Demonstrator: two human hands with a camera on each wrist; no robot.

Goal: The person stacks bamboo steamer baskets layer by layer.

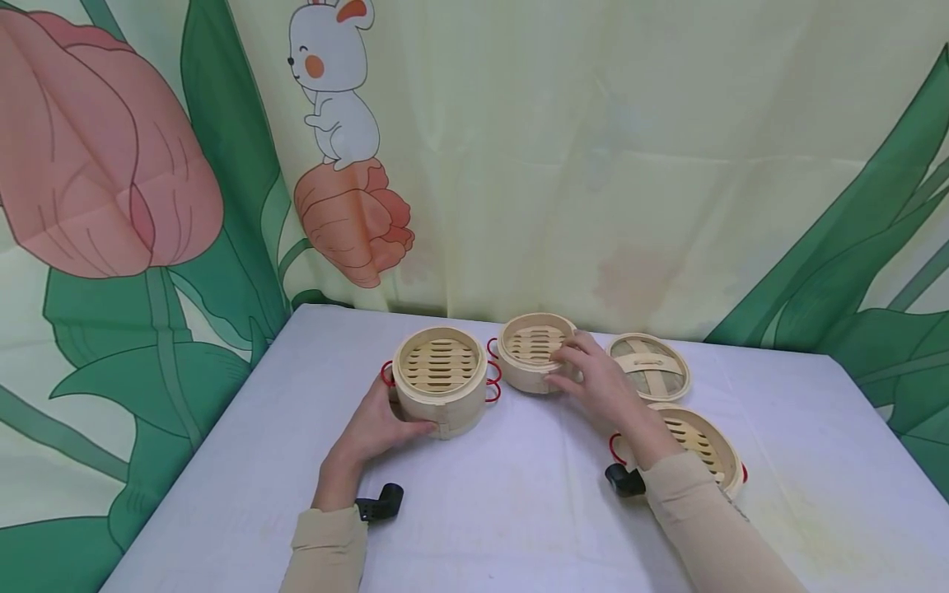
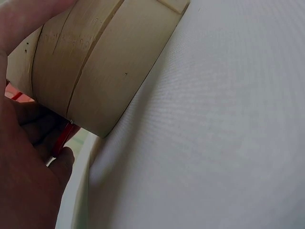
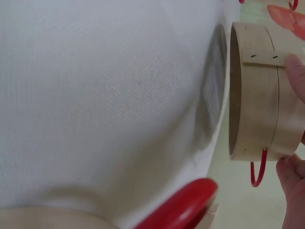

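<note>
On the left stands a stack of bamboo steamer baskets [image 1: 452, 416] with red loop handles and a slatted top. My left hand [image 1: 376, 422] grips its left side, the thumb along the front wall and the other fingers around the back by a red handle. In the left wrist view the stack's wall [image 2: 114, 62] meets the cloth. Just right of the stack, my right hand [image 1: 599, 377] holds another bamboo steamer basket [image 1: 519, 375] by its right side. The right wrist view shows this basket [image 3: 257, 95] with its hollow underside visible, seemingly raised off the cloth.
A round woven bamboo lid [image 1: 647, 362] lies at the back, right of my right hand. Nearer, another steamer basket [image 1: 697, 441] with red handles sits partly hidden under my right forearm. White cloth covers the table [image 1: 504, 527]; a printed curtain [image 1: 519, 165] hangs behind its back edge.
</note>
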